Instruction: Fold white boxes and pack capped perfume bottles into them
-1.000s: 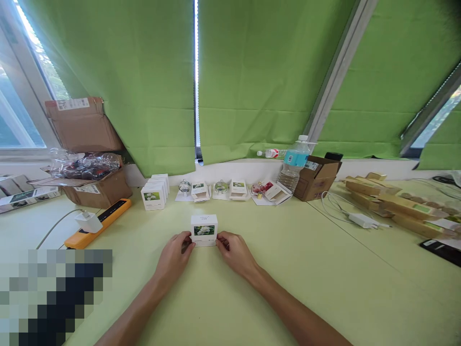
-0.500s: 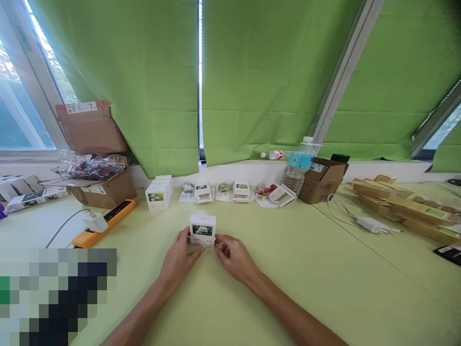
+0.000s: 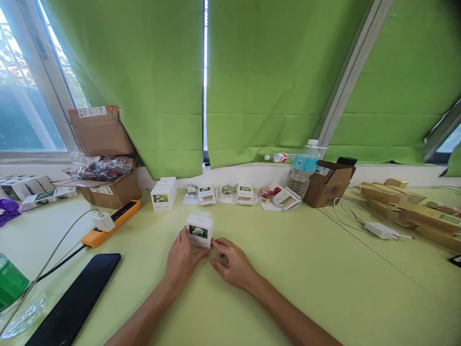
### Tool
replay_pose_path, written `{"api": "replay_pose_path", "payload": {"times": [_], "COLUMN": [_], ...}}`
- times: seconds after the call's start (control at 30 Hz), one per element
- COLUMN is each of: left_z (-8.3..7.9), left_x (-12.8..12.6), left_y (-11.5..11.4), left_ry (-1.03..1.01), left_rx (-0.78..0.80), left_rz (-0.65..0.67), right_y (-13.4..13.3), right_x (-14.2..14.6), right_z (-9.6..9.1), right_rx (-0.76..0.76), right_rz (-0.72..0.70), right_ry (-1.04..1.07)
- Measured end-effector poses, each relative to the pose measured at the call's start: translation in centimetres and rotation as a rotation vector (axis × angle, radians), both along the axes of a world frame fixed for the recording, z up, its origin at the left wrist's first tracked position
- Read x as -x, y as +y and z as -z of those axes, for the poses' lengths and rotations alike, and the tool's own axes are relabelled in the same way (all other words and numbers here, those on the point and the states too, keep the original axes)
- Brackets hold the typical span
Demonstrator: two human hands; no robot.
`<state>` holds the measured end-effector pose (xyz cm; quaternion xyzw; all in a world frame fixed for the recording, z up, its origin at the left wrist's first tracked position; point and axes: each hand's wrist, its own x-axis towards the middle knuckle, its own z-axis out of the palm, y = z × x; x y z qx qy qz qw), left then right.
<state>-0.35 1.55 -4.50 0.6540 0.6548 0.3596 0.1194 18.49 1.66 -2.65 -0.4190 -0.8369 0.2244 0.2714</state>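
l hand [image 3: 182, 259], r hand [image 3: 232, 264] on white box [image 3: 199, 231]

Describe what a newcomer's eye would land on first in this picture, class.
The bright green curtains fill the back wall. At the centre of the table, a small white box with a flower picture sits between the left hand, which holds its side, and the right hand, touching its corner. Similar boxes line the table's far edge.

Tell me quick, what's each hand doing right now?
Left hand: closed on the small white box.
Right hand: loosely open, fingertips touching the box.
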Motion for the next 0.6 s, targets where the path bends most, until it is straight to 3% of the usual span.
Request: {"api": "replay_pose_path", "payload": {"times": [0.23, 0.6], "left_z": [-0.1, 1.3], "left_x": [-0.4, -0.5], "left_y": [0.3, 0.9], "left_ry": [0.133, 0.23], "left_rx": [-0.005, -0.063], "left_rz": [-0.107, -0.159], "right_y": [-0.1, 0.0], "right_x": [0.4, 0.5], "right_z": [0.1, 0.3], "right_rx": [-0.012, -0.035], "right_rz": [-0.025, -0.024], "right_ry": [0.017, 0.015]}}
